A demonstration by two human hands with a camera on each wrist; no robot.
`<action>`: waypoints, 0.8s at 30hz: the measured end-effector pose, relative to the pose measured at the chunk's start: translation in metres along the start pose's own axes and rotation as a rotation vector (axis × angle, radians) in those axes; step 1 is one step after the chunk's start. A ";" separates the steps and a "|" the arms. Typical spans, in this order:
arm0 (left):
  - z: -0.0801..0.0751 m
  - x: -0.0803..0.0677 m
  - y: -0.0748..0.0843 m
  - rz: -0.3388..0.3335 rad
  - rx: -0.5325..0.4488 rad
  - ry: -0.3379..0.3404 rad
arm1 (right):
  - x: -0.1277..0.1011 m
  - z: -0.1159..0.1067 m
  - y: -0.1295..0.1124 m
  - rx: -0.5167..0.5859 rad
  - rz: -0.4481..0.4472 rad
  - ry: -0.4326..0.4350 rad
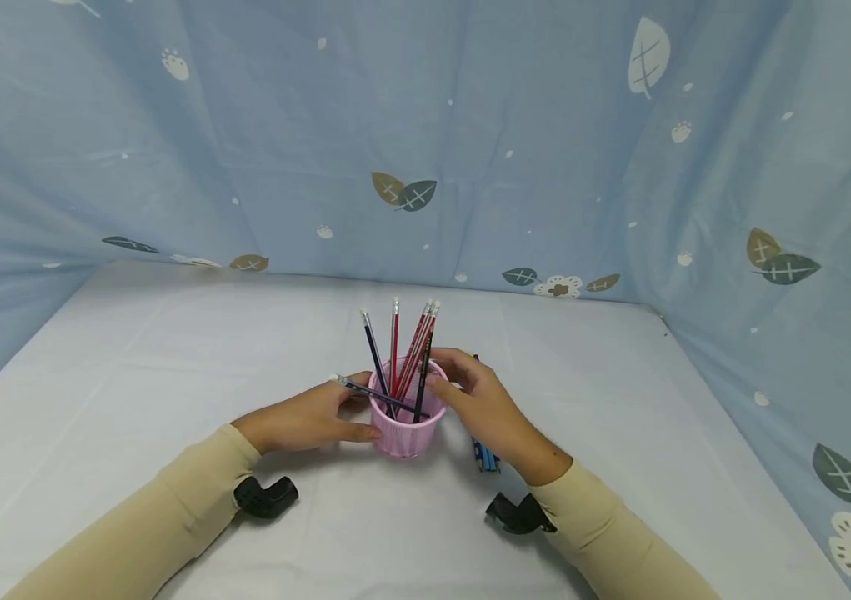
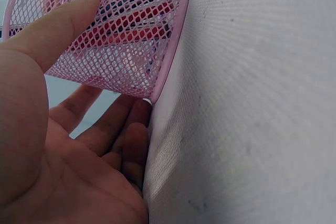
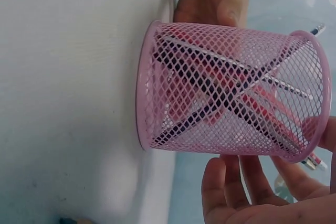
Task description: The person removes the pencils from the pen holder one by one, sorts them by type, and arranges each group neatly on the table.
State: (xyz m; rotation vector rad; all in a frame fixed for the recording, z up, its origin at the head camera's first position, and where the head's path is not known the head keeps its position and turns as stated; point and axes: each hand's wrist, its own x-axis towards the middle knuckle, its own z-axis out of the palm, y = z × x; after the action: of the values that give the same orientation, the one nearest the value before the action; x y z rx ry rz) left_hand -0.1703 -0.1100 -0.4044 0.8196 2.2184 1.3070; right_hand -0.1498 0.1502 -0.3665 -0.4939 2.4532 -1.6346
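A pink mesh pencil cup [image 1: 402,442] stands on the white table, filled with several red and dark pencils [image 1: 394,337], their metal-capped ends up. One dark pencil [image 1: 374,392] leans low across the rim to the left. My left hand [image 1: 308,419] holds the cup's left side; in the left wrist view its thumb [image 2: 58,27] lies along the mesh and the fingers curl by the far side. On the right, my right hand [image 1: 488,408] grips the rim, thumb over the edge and fingers outside, as the right wrist view of the cup [image 3: 231,93] also shows.
Several blue pencils [image 1: 487,458] lie on the table, partly hidden under my right wrist. White table [image 1: 170,350] surrounds the cup. A blue leaf-patterned curtain [image 1: 425,108] hangs behind and beside it. Black camera mounts [image 1: 266,498] sit at both wrists.
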 end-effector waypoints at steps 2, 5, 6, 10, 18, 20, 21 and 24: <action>0.000 0.000 0.000 -0.004 -0.005 0.001 | 0.001 0.000 0.000 0.015 0.002 0.001; 0.000 0.000 0.000 -0.014 -0.001 0.003 | 0.001 -0.001 0.000 0.039 -0.009 0.007; 0.001 0.001 0.000 -0.018 0.003 0.004 | 0.000 -0.001 0.000 0.046 -0.015 0.010; 0.001 0.000 -0.001 -0.029 0.014 0.011 | -0.001 -0.002 -0.001 0.079 -0.017 0.025; 0.002 0.000 0.000 -0.038 -0.012 0.022 | -0.002 -0.002 -0.003 0.077 0.033 0.065; 0.002 0.000 0.000 -0.037 -0.020 0.020 | -0.002 -0.002 -0.003 0.066 0.024 0.073; 0.002 0.000 0.001 -0.036 -0.022 0.018 | -0.002 -0.002 -0.002 0.056 0.023 0.079; 0.002 0.000 0.001 -0.037 -0.018 0.019 | -0.002 -0.003 -0.002 0.021 0.015 0.089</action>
State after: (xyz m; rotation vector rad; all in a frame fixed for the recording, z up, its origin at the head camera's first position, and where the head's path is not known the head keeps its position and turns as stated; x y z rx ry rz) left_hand -0.1690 -0.1084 -0.4038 0.7586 2.2228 1.3203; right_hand -0.1484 0.1528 -0.3635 -0.4080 2.4928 -1.7101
